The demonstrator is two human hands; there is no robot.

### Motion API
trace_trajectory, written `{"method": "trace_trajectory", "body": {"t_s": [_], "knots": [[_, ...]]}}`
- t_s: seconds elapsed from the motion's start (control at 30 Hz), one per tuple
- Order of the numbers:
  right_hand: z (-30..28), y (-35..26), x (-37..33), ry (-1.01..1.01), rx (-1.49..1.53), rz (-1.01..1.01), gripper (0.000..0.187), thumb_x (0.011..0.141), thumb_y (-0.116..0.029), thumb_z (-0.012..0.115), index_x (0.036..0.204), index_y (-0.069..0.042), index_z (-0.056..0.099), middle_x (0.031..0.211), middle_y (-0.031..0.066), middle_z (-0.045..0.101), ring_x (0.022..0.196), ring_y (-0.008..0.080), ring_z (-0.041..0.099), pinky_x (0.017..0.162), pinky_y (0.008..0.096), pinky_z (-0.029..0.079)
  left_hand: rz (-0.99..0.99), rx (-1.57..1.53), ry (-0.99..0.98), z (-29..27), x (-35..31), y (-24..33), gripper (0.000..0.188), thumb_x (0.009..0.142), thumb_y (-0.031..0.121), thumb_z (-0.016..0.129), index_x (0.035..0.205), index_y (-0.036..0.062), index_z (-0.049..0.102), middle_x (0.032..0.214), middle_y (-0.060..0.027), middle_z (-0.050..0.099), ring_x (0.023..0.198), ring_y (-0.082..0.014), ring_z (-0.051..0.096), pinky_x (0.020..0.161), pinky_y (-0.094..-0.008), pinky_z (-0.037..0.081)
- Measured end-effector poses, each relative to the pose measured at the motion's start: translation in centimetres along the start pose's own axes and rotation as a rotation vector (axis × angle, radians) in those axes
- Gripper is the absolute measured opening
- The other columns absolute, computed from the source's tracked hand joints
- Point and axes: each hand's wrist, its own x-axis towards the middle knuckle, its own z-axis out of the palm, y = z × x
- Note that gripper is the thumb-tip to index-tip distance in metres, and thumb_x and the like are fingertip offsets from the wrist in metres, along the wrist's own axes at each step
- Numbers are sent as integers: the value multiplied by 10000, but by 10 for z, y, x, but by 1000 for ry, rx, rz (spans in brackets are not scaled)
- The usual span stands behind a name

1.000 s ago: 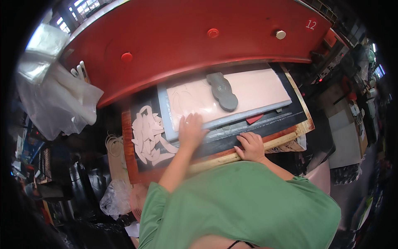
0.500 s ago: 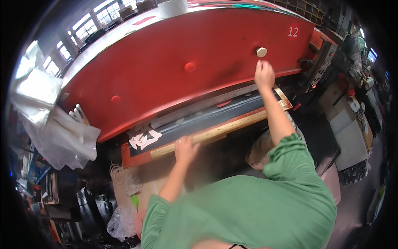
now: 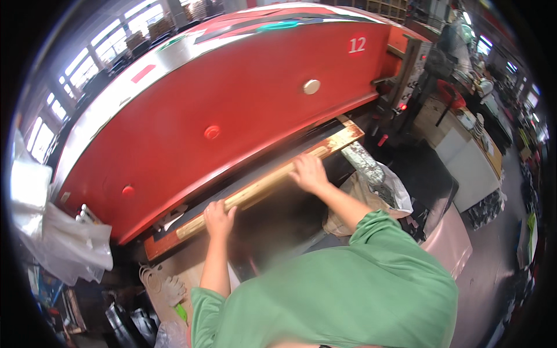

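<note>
Both my hands rest on the wooden front rail (image 3: 261,188) of a long, dark-topped tray with reddish-brown ends. At the rail's left half, my left hand (image 3: 219,220) lays its fingers over the edge, thumb apart. Farther right, the fingers of my right hand (image 3: 310,174) stretch over the same rail. The tray sits partly under a big red machine beam (image 3: 174,151), which hides most of its dark surface. Some pale cut pieces (image 3: 171,220) show at the tray's left end, mostly covered by the beam. A round cream button (image 3: 311,87) sits on the beam's front.
Clear plastic sheeting (image 3: 75,243) hangs at the left. A control post (image 3: 409,75) with a lit red lamp stands at the beam's right end. Near my right forearm are an open pale bag (image 3: 400,194) and a black surface (image 3: 420,171). Thin coloured sheets lie atop the machine.
My right hand has come down from near the cream button onto the rail. The tray has slid farther under the beam, hiding most of the pale pieces. The view has turned right.
</note>
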Motion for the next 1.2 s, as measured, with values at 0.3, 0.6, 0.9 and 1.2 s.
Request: {"method": "trace_trajectory", "body": {"t_s": [0.3,0.6,0.9,1.2], "knots": [[-6,12,5,-32,-3,-44,602,784,-510,717,1141,-34,627,1190,150,604,1198,333,523,1068,476,364,-75,39,-64,-2,5,8,469,717,368,841,1012,54,655,1001,-159,590,993,-364,566,895,-460,453],[-5,0,-7,38,-113,-12,583,828,-584,640,995,-27,685,1048,160,634,1061,324,590,941,455,459,-77,52,-111,-10,-7,13,454,714,411,831,968,72,668,979,-143,613,961,-353,589,848,-469,482],[-66,-16,-33,-431,181,217,509,855,-443,684,1129,-15,695,1184,214,656,1142,350,611,979,437,477,-62,-185,-336,-77,-82,56,453,770,422,790,970,23,713,867,-161,614,880,-369,605,799,-459,501],[-36,-143,-11,-155,356,122,707,823,-425,732,1377,-37,526,1377,263,513,1231,393,534,1023,434,450,14,-190,-75,-105,-108,105,590,743,280,814,1253,56,619,1315,-166,548,1208,-375,527,1000,-486,428]]}}
